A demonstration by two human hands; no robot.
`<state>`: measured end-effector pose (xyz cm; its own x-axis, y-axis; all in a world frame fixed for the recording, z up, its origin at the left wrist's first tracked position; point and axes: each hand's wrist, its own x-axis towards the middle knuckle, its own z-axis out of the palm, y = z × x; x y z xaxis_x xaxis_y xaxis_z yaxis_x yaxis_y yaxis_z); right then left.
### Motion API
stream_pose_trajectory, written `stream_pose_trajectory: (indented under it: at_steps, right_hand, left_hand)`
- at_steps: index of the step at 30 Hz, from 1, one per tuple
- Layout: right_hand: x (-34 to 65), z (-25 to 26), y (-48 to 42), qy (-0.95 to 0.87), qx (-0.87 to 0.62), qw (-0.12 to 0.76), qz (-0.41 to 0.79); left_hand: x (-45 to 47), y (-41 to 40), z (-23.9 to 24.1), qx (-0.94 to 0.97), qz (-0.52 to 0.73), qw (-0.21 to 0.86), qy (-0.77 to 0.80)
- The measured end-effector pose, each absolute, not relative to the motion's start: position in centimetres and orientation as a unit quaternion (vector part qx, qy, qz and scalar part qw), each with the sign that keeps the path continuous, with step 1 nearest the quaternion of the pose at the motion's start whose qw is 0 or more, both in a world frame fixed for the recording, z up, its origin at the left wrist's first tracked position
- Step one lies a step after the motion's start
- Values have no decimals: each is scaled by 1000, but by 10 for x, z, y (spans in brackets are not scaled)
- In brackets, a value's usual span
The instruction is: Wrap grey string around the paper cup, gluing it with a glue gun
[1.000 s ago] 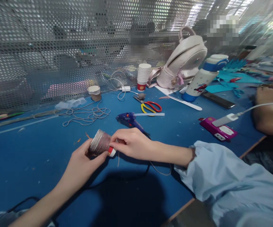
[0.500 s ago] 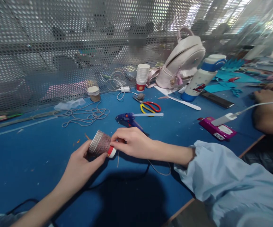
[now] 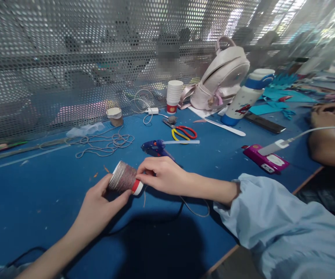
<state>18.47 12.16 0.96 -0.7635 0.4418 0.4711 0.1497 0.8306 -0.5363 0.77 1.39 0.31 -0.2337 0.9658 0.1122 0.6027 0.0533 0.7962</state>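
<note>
A paper cup (image 3: 123, 177) wound with grey-brown cord lies tilted in my left hand (image 3: 100, 201), which is closed around it with the thumb on the near side. Part of its red and white end (image 3: 137, 186) shows bare. My right hand (image 3: 164, 176) pinches at the edge of the winding, where the cord (image 3: 144, 198) meets the cup; the fingertips partly hide the spot. A loop of cord trails below my right wrist. Just behind my right hand lies a blue glue gun (image 3: 157, 148) with a clear glue stick in its back.
Behind are loose cord (image 3: 112, 141), a wrapped cup (image 3: 115, 117), scissors (image 3: 184, 133), stacked paper cups (image 3: 174, 95), a backpack (image 3: 222, 77) and a bottle (image 3: 245, 99). A magenta power adapter (image 3: 266, 159) sits at right, near another person's hands (image 3: 327, 116). Perforated metal (image 3: 54, 77) bounds the table's back.
Both hands stay almost where they were, with the cup turned very slightly. The other person's hands at the right have shifted a little. The view has moved slightly.
</note>
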Motion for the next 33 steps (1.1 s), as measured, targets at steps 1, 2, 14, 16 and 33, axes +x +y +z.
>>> stream_pose_trajectory:
  at_steps: [1, 2, 14, 16, 33]
  right_hand:
    - [185, 10, 122, -908, -163, 303, 240]
    - [185, 10, 122, -908, -163, 302, 239]
    - [185, 9, 124, -904, -176, 294, 254]
    - [186, 9, 124, -902, -183, 290, 261]
    - [185, 13, 125, -858, -228, 271, 373]
  left_hand:
    - [8, 14, 3, 574, 383, 236, 684]
    - [8, 15, 2, 576, 383, 235, 683]
    - [9, 17, 3, 605, 376, 194, 674]
    - [8, 17, 2, 612, 377, 186, 670]
    - [-3, 17, 2, 605, 389, 249, 649]
